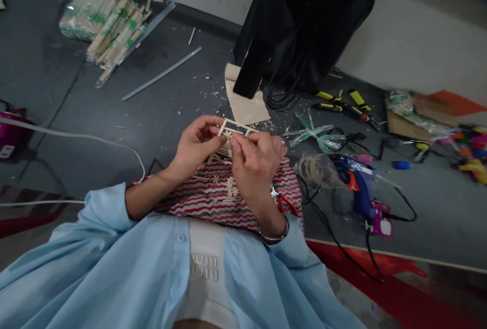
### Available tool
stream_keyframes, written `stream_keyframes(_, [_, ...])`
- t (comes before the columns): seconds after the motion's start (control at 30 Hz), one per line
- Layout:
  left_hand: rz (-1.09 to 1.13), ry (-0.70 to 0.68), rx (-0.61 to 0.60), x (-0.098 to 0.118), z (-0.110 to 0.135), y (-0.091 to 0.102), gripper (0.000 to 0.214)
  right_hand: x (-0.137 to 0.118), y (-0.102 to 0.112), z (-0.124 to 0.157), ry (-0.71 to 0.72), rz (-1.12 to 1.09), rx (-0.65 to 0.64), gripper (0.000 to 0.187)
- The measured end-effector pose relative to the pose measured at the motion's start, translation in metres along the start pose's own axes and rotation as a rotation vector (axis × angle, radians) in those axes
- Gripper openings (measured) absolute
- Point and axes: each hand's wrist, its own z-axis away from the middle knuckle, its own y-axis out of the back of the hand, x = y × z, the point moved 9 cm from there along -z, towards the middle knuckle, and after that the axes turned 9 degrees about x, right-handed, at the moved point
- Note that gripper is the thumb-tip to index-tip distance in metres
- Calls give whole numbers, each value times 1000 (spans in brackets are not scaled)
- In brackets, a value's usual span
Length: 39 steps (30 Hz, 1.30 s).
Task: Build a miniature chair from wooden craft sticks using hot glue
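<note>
Both my hands hold a small frame of thin wooden sticks (236, 127) above my lap. My left hand (194, 146) pinches its left side, fingers curled round the sticks. My right hand (255, 159) pinches a tiny flower-shaped piece against the frame's middle, fingers pressed together. A red-and-white striped cloth (213, 197) lies across my lap, with several small pale flower cut-outs (230, 187) on it. Red-handled scissors (283, 202) lie on the cloth by my right wrist.
A blue glue gun (359, 187) with a black cord lies to the right on the grey floor. Yellow-handled pliers (342, 105), plastic wrappers and colourful bits sit further right. Bundles of wooden sticks (110, 24) lie far left. A black bag (304, 24) stands ahead. A white cable (76, 136) crosses left.
</note>
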Motion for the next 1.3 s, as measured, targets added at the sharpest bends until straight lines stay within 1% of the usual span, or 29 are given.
stream_keyframes(0.17, [-19,-30,-5,0,0,0,27,-2,7,-1,61,55,34,25])
stream_keyframes(0.33, [-11,-24,-9,1,0,-1,30,-2,12,-1,96,73,51,24])
stream_keyframes(0.67, [-6,-37,-12,2,0,-2,35,1,9,0,40,11,-8,22])
stream_keyframes(0.8, [-22,-46,-26,1,-1,-3,35,0,10,1,52,14,23,21])
stream_keyframes(0.9, [-25,-56,-23,1,-1,-2,38,1,11,3,51,-31,37,18])
stream_keyframes(0.97, [-34,-62,-23,0,-2,-2,41,2,17,3,57,-65,65,17])
stream_keyframes(1.1, [-54,-84,-35,2,-2,-3,42,9,38,2,42,-56,146,17])
stream_keyframes(1.2, [-72,-107,-31,3,-1,-2,42,16,53,3,23,-50,177,16])
stream_keyframes(1.3, [-73,-118,-31,4,-1,-2,43,19,63,7,29,-51,199,14])
